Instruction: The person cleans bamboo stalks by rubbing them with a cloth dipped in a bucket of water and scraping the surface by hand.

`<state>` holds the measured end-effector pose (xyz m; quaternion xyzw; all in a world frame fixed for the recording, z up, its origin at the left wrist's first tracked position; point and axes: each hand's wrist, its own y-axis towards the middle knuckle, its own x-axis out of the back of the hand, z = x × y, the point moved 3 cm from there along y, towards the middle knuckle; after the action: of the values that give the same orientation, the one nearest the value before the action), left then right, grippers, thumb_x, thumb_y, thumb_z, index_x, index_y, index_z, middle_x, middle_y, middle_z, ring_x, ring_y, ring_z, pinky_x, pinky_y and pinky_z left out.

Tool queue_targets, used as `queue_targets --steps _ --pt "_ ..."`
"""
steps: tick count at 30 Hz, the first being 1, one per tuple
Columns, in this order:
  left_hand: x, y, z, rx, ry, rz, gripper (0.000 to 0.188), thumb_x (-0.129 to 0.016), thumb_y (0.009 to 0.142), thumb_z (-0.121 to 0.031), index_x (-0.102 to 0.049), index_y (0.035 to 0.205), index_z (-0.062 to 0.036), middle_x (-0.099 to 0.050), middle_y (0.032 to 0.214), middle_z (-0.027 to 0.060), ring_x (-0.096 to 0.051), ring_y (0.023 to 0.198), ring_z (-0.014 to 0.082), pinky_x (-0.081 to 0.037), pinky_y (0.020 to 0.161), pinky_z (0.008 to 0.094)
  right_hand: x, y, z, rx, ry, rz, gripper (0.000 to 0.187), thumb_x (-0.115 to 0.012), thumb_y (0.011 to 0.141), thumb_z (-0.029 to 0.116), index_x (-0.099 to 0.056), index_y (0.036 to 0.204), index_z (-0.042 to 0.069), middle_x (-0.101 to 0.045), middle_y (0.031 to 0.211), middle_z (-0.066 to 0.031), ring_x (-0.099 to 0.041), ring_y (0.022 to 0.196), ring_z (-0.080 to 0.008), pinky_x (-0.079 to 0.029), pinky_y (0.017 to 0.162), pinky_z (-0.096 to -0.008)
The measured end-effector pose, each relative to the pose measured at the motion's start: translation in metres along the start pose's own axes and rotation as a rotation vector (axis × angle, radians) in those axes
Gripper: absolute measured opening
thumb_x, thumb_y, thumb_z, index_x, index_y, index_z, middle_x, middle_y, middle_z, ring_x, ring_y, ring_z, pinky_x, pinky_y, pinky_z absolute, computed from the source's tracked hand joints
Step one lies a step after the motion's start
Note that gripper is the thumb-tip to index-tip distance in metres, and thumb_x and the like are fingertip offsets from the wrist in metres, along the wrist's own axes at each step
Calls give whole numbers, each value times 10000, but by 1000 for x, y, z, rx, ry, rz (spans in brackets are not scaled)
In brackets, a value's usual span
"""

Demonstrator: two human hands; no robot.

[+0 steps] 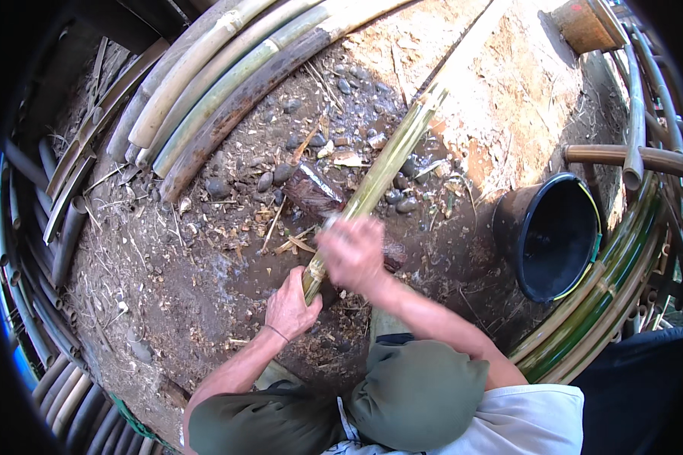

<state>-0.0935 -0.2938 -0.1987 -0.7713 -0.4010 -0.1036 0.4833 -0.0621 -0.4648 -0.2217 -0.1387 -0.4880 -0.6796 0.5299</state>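
A long greenish-yellow bamboo pole (pixel 383 171) slants away from me toward the far right, its near end between my knees. My left hand (pixel 291 307) is closed around the pole close to that end. A little farther up, my right hand (pixel 353 254) is closed and pressed onto the pole, slightly blurred. Something small and pale shows at its fingers, but I cannot make out what it is. Beneath the pole lies a dark, wet-looking log (pixel 311 189), crossing it and partly hidden by my right hand.
Several thick bamboo poles (pixel 228 95) lie at the far left. A black bucket (pixel 558 239) lies tipped at the right, beside green bamboo poles (pixel 607 296). Stones (pixel 218 188) and shavings litter the dirt ground. More poles (pixel 38 250) are stacked along the left edge.
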Motion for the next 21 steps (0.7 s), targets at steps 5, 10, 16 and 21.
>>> queue_targets --steps 5,10,16,21 --pt "-5 23 34 -104 -401 316 456 -794 757 -118 -600 1150 3 -668 873 70 -662 740 181 -545 681 343 8 27 -30 151 -11 -19 58 -656 844 168 -708 866 154 -632 897 -65 -563 858 -198 -401 757 -369" --pt "-5 32 9 5 -615 561 356 -772 787 -52 -598 1094 -9 -644 825 36 -625 648 99 -523 590 280 30 106 -194 -156 -347 -141 145 -639 913 178 -665 790 105 -623 905 -122 -508 817 -225 -385 731 -407" --pt "-6 26 26 -42 -553 450 410 -777 768 -90 -582 1114 12 -652 833 51 -634 642 117 -537 599 292 14 -24 34 -18 202 108 181 -664 788 111 -743 939 171 -633 1014 -45 -568 912 -226 -439 860 -408" --pt "-3 3 16 -119 -46 -24 645 -787 781 -299 -501 1287 -20 -692 1039 255 -694 938 425 -551 807 526 19 49 -97 106 -181 -24 106 -683 841 162 -728 934 140 -624 939 -62 -525 809 -193 -404 702 -393"
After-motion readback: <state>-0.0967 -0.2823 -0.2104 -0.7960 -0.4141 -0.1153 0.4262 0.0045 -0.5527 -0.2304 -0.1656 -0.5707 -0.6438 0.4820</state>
